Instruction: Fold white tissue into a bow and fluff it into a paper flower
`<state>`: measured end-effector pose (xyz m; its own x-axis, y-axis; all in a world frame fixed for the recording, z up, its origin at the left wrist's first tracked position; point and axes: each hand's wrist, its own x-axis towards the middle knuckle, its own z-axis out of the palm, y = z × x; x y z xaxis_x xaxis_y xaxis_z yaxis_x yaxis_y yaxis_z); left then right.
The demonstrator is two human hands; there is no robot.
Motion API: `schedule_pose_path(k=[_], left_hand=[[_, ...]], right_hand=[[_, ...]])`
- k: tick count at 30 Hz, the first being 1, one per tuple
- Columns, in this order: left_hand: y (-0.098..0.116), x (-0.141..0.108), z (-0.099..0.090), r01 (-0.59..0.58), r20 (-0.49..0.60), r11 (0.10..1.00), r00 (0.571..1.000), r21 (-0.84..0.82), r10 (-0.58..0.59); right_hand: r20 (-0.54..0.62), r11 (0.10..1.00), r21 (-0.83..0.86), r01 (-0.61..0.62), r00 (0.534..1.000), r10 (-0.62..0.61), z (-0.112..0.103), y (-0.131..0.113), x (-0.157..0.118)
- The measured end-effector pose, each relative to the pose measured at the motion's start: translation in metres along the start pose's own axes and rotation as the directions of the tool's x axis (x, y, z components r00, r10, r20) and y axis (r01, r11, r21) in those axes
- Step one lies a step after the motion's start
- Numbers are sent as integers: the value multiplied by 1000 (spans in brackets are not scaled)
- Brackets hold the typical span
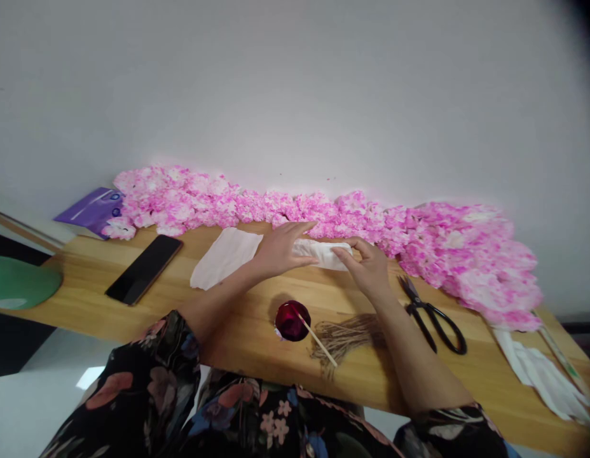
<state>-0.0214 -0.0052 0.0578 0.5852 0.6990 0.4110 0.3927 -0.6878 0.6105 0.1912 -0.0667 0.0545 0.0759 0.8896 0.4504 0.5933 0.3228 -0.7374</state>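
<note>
A folded strip of white cloth (321, 254), possibly tissue, lies across the middle of the wooden table between my two hands. My left hand (278, 250) is around its left end, thumb on the near edge and fingers stretched along the far side. With thumb and index finger, my right hand (370, 267) pinches the right end. A flat white sheet (227, 256) of similar look lies beside my left wrist. Nearer to me stands a small cup of dark red liquid (292, 321), with a thin wooden stick (318, 340) leaning out of it.
Pink-and-white artificial flowers (318, 213) line the wall. A black phone (145, 269) and a purple packet (92, 211) lie left. Brown twine or dry stems (349, 336) lie under my right forearm. Black-handled scissors (431, 318) and white gloves (545, 375) lie right. A green round seat (23, 283) stands left.
</note>
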Motion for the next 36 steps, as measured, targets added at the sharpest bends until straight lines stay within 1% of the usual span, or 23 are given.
schedule_pose_path(k=[2,3,5,6,8,9,13,16,19,24,26,29,32,36], left_hand=[[8,8,0,-32,70,999,997,32,30],[11,11,1,-28,115,999,993,38,23],[12,16,2,30,194,999,980,32,-35],[12,17,3,69,217,997,974,23,-72],[10,18,4,126,226,992,967,-9,-121],[8,18,4,134,219,991,968,-24,-126],[8,17,5,103,238,994,967,-40,-90],[13,17,3,66,248,998,967,2,-64],[21,18,1,49,255,996,965,79,-68],[29,18,-3,62,303,980,946,190,-118],[31,18,-4,74,319,976,938,204,-138],[31,19,-4,74,345,975,928,209,-144],[28,18,-3,54,361,979,925,197,-123],[22,18,1,19,372,983,924,183,-86]], right_hand=[[1,999,-26,30,1000,-30,1,-3,-1],[2,999,-32,37,999,-37,1,-3,-1],[-4,999,-31,43,999,-43,0,-1,-1],[-13,999,-20,51,999,-51,-1,1,0],[-23,996,4,91,996,-90,-6,3,2],[-15,993,9,121,993,-121,-10,3,3],[95,965,-22,260,962,-257,-22,-1,6],[151,946,-49,319,939,-309,-24,-3,8],[172,944,-69,322,936,-307,-23,1,9],[162,955,-99,280,951,-262,-21,9,9],[165,957,-115,268,955,-247,-21,11,9],[173,949,-124,289,948,-266,-20,10,8],[179,945,-114,307,942,-285,-20,10,8],[170,952,-106,288,948,-268,-19,10,8]])
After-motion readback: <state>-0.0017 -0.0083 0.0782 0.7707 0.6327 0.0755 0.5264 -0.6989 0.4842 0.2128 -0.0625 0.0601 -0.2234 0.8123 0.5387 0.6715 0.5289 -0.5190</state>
